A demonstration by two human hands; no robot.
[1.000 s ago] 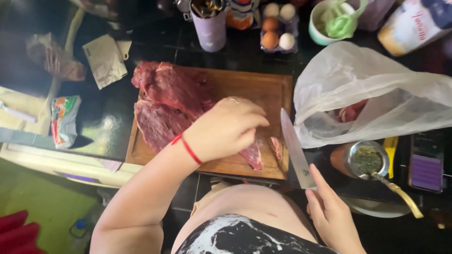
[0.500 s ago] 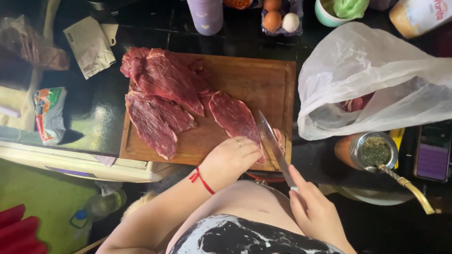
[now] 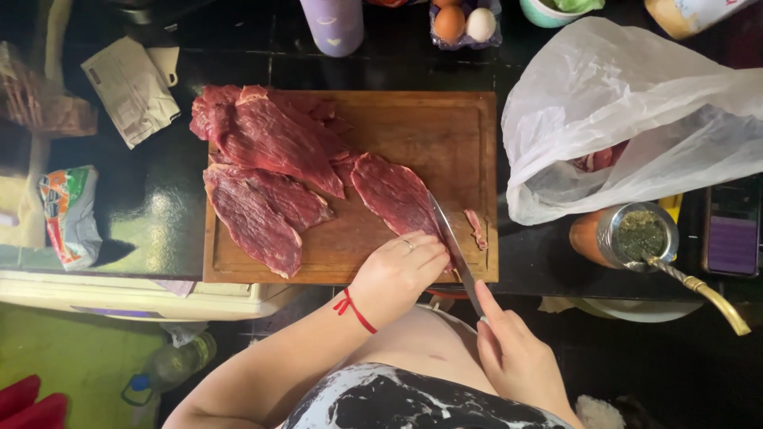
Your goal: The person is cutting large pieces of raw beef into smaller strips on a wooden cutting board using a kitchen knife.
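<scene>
Several slabs of raw red meat (image 3: 270,159) lie on a wooden cutting board (image 3: 445,127). My left hand (image 3: 397,274), a red string at its wrist, presses on the near end of one flat slice (image 3: 393,195). My right hand (image 3: 513,353) grips a knife (image 3: 451,246) whose blade runs along the slice's right edge, right beside my left fingers. A small trimmed strip of meat (image 3: 475,228) lies on the board to the right of the blade.
A clear plastic bag (image 3: 628,119) holding more meat sits right of the board. Near it stand a metal cup of green herb with a metal straw (image 3: 636,238), a phone (image 3: 731,234), eggs in a carton (image 3: 465,24) and a purple cup (image 3: 334,24). Wrappers (image 3: 131,87) lie at left.
My left hand has slid from the top of the meat to the slice's near end. The knife has come from off the board's edge onto the slice's right side.
</scene>
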